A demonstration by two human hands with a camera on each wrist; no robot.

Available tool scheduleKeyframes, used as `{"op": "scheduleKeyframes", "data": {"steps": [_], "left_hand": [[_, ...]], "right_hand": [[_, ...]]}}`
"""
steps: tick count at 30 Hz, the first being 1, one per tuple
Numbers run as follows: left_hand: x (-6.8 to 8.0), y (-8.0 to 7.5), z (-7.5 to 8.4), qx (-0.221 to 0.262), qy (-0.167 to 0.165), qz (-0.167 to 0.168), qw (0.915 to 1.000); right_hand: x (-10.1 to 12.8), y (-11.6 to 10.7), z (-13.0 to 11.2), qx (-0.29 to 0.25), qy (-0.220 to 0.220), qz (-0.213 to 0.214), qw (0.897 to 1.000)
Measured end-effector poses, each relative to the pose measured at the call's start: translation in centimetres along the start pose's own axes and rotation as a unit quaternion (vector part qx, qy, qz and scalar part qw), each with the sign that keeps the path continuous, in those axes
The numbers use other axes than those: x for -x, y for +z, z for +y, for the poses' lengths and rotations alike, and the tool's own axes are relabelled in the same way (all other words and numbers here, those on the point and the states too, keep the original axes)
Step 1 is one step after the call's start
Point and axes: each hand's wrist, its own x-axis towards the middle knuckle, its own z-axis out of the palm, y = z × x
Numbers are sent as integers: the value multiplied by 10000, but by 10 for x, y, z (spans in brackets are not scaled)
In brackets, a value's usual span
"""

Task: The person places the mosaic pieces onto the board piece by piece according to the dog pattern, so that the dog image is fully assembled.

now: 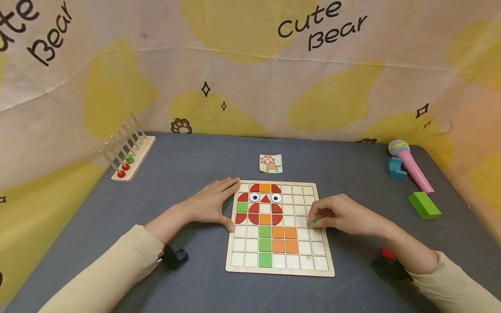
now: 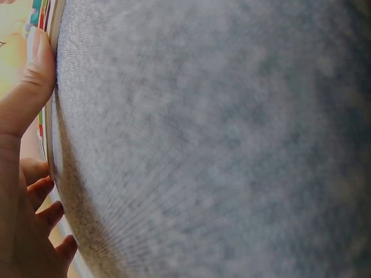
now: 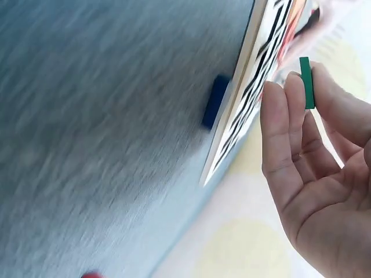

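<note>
Green and thin, a small tile (image 3: 306, 82) is pinched between the right hand's (image 1: 344, 215) thumb and fingertips just above the right-hand cells of the wooden grid board (image 1: 313, 271). The left hand (image 1: 211, 204) lies flat with fingers straight, pressing the board's left edge. Behind the board sits a pattern card (image 1: 271, 163); a pink toy microphone (image 1: 411, 165) lies well to its right.
</note>
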Motion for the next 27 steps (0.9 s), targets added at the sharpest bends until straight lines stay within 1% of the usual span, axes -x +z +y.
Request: {"op": "scheduleKeyframes", "data": {"steps": [3,6,11,15,18,27], "left_hand": [[0,0,0,-11,-2,10,10000],[0,0,0,-15,3,21,10000],[1,0,1,-8,11,28,10000],[1,-1,1,0,13,34,10000],[1,0,1,1,19,41,10000],[1,0,0,10,4,37,10000]], "right_hand": [[-4,7,-6,70,-51,64,9999],[-7,13,-12,146,-60,238,9996],[-11,20,-18,-25,158,463,9988],[-15,23,-20,-301,334,450,9980],[-17,24,-19,-357,405,379,9978],[-19,28,-20,-116,479,306,9983]]}}
